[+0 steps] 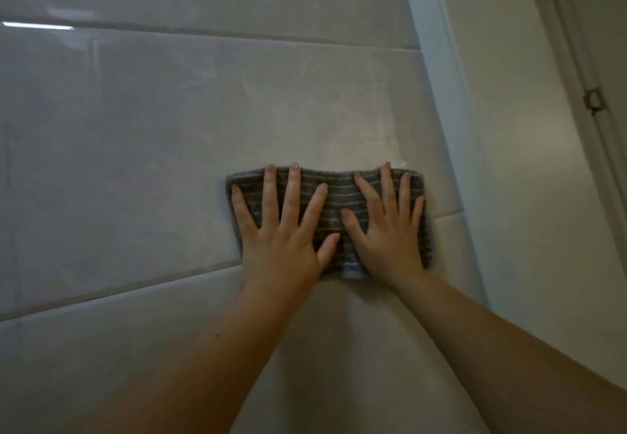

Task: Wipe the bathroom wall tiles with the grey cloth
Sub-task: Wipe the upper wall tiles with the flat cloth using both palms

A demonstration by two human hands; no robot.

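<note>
Basically, this wiping stroke goes well if pressure is even on both sides: palms flat, no bunching of the cloth, both arms moving together along the tile, w/ some overlap btw. passes. Near the corner it is better to go slowly, I think, so the cloth end reaches the trim and does not fold under.

The left grip (285,230) is spread wide, its fingers (293,192) straight and apart, and the palm presses on the left half of the grey cloth (336,196). The right grip (386,230) is the same: spread flat, fingers straight, pressing the right half. The two thumbs lie near each other at approx. the cloth's middle; I cannot tell if they touch. Neither grip pinches or curls round anything, so the cloth is only pressed to the wall.

The cloth is striped and lies flat as a wide band on the wall tiles (169,128), on the lower part of one long glossy tile. Its bottom edge seems to cross the grout line (118,291) onto the tile below. The cloth's right end is just beside the white corner trim (437,77).

Above the cloth the tile shows a duller, streaky patch (356,121), maybe residue, so this area prob. needs one more pass. Further right is a plain painted wall (509,162), then a door frame w/ hinges (592,101).
</note>
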